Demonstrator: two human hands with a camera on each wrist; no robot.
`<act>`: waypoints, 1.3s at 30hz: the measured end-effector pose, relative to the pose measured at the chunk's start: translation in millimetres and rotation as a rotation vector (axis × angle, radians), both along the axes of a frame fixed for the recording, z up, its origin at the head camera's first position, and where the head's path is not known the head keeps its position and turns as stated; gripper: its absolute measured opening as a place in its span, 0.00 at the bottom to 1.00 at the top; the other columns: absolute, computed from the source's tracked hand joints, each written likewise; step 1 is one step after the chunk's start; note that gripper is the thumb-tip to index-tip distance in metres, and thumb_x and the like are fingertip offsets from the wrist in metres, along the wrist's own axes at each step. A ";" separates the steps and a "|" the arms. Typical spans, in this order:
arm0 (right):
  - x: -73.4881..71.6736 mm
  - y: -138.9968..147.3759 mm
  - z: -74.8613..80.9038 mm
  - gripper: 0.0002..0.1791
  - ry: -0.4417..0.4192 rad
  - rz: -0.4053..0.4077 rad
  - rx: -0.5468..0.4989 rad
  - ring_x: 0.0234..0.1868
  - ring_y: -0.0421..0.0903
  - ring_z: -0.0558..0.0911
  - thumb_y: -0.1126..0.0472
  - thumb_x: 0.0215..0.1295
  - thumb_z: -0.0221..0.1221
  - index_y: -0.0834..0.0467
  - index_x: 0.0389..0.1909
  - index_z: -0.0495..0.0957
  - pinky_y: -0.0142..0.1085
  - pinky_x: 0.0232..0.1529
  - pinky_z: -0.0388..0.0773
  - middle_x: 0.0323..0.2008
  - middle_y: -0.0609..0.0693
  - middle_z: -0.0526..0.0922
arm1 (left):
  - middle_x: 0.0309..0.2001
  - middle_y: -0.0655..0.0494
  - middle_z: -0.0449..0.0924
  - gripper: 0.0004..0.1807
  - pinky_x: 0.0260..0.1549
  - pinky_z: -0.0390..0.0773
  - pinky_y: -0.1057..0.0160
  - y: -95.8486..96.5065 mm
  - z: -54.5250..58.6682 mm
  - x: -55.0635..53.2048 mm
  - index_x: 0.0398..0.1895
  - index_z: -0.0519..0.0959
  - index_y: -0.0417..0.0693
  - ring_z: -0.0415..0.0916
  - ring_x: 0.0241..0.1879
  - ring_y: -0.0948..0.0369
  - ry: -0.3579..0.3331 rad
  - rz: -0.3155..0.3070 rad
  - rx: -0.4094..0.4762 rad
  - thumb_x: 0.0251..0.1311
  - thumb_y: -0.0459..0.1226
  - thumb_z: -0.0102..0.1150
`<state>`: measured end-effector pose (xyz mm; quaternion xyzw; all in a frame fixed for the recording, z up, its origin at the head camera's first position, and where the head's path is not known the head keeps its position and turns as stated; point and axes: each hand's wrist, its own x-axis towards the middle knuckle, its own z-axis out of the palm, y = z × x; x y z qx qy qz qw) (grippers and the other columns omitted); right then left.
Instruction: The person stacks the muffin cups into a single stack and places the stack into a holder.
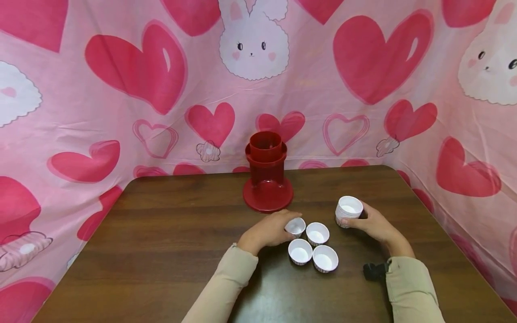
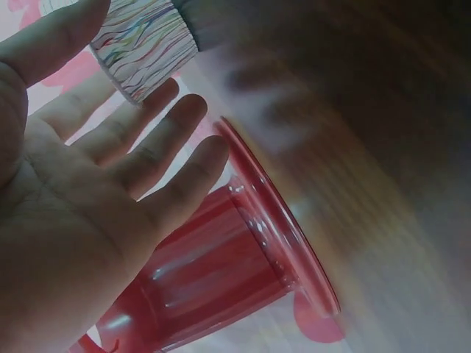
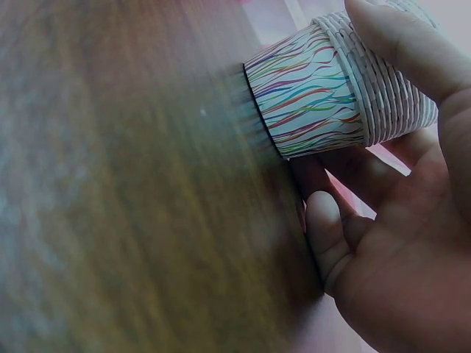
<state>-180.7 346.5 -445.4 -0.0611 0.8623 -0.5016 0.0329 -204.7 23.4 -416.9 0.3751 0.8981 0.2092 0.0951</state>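
My left hand [image 1: 269,229] holds a single white paper baking cup [image 1: 295,227] between thumb and fingers. Colored wavy lines cover that cup's side [image 2: 147,48] in the left wrist view, where the other fingers [image 2: 158,162] extend loosely beside it. Three more cups stand close by: one to its right [image 1: 317,233] and two nearer the front, a left cup [image 1: 300,252] and a right cup [image 1: 325,259]. Farther right, my right hand [image 1: 377,225] grips a nested stack of the same cups [image 1: 349,211]. Several overlapping rims of the stack [image 3: 386,95] show in the right wrist view.
Behind the cups, near the back edge, a red plastic stand [image 1: 268,195] with a round base and tube-like top rises from the brown wooden table [image 1: 169,242]. A black object [image 1: 374,271] sits by my right cuff. Pink heart-patterned cloth [image 1: 307,85] hangs around the table.
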 end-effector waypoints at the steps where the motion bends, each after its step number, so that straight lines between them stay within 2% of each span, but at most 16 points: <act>1: 0.1 0.0 0.1 0.39 0.000 -0.003 0.002 0.54 0.53 0.75 0.58 0.62 0.70 0.71 0.68 0.64 0.37 0.56 0.71 0.54 0.63 0.79 | 0.63 0.54 0.76 0.32 0.63 0.68 0.63 -0.7 0.3 -0.2 0.70 0.72 0.49 0.71 0.63 0.59 -0.013 0.013 0.004 0.62 0.39 0.69; 6: 1.1 -0.7 1.6 0.41 -0.011 -0.012 0.007 0.55 0.54 0.75 0.57 0.62 0.71 0.70 0.69 0.64 0.48 0.59 0.68 0.55 0.63 0.79 | 0.60 0.54 0.75 0.33 0.59 0.72 0.59 -5.5 1.7 -2.8 0.70 0.73 0.50 0.73 0.57 0.59 -0.077 0.087 0.047 0.60 0.39 0.70; 11: 3.1 -1.7 2.4 0.40 -0.006 -0.014 -0.001 0.53 0.50 0.75 0.58 0.61 0.71 0.70 0.69 0.64 0.41 0.56 0.70 0.54 0.62 0.80 | 0.60 0.51 0.74 0.36 0.60 0.72 0.58 -8.7 3.0 -4.5 0.71 0.71 0.47 0.73 0.56 0.57 -0.085 0.123 0.045 0.58 0.39 0.71; 15: 4.0 -1.8 2.6 0.40 -0.002 -0.009 -0.003 0.53 0.49 0.76 0.58 0.62 0.70 0.70 0.69 0.64 0.38 0.55 0.71 0.54 0.62 0.80 | 0.59 0.49 0.74 0.38 0.60 0.72 0.58 -9.7 4.0 -5.6 0.71 0.70 0.43 0.74 0.55 0.56 -0.068 0.132 0.033 0.57 0.40 0.73; 22: 4.5 -2.5 3.5 0.41 -0.013 -0.012 -0.006 0.56 0.56 0.74 0.58 0.62 0.71 0.71 0.69 0.63 0.50 0.59 0.68 0.55 0.64 0.78 | 0.53 0.51 0.75 0.34 0.53 0.74 0.61 -13.3 6.2 -6.8 0.64 0.75 0.42 0.74 0.49 0.59 -0.053 0.146 0.065 0.55 0.40 0.75; 27: 4.3 -2.0 2.1 0.40 0.003 -0.014 -0.002 0.53 0.51 0.75 0.58 0.61 0.71 0.70 0.69 0.64 0.40 0.56 0.70 0.54 0.62 0.80 | 0.50 0.53 0.75 0.31 0.51 0.75 0.60 -14.9 9.2 -7.0 0.61 0.76 0.45 0.74 0.47 0.59 -0.057 0.154 0.084 0.54 0.40 0.75; 31: 3.4 -1.2 0.4 0.39 0.010 0.003 -0.018 0.54 0.50 0.76 0.59 0.62 0.70 0.70 0.69 0.64 0.36 0.54 0.71 0.54 0.62 0.79 | 0.51 0.54 0.75 0.31 0.53 0.75 0.59 -13.8 12.3 -9.2 0.62 0.75 0.46 0.74 0.48 0.58 -0.064 0.149 0.085 0.54 0.40 0.75; 36: 3.0 -1.3 1.0 0.40 0.004 0.004 -0.023 0.55 0.52 0.75 0.59 0.62 0.70 0.70 0.69 0.64 0.44 0.58 0.70 0.55 0.62 0.79 | 0.56 0.53 0.75 0.35 0.58 0.74 0.56 -10.5 21.1 -13.3 0.65 0.73 0.47 0.73 0.53 0.57 -0.067 0.153 0.081 0.53 0.41 0.76; 39: 3.1 -1.5 1.7 0.40 0.003 0.001 -0.022 0.55 0.52 0.75 0.59 0.62 0.70 0.70 0.69 0.64 0.45 0.58 0.70 0.55 0.62 0.79 | 0.57 0.53 0.75 0.35 0.59 0.73 0.54 -7.6 27.7 -15.0 0.65 0.73 0.48 0.73 0.54 0.56 -0.064 0.156 0.088 0.53 0.41 0.76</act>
